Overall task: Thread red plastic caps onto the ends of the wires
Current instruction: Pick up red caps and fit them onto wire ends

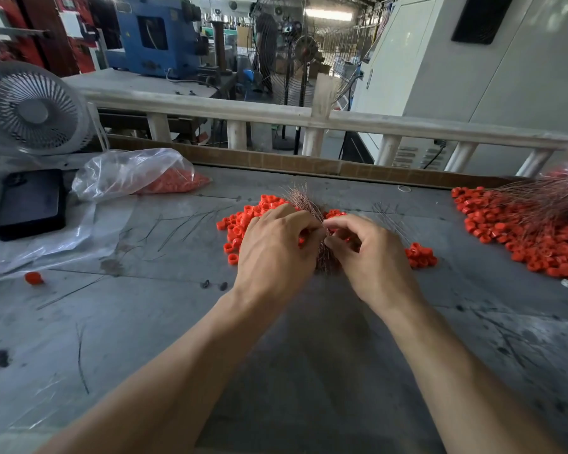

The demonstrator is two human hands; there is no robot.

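Both hands meet at mid-bench over the loose red caps (243, 221). The left hand (276, 247) grips the copper wire bundle (304, 196) so its ends stay fanned. The right hand (368, 250) pinches at those ends, apparently seating 1 cap. Finished capped wires (522, 224) lie right, near the bench (145, 322) edge; open room lies left.

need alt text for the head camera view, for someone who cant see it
Two bare hands meet over a grey table: the left hand grips a bundle of thin wires while the right hand works at it, amid loose red caps. A bag of caps lies left; capped wires are piled right.
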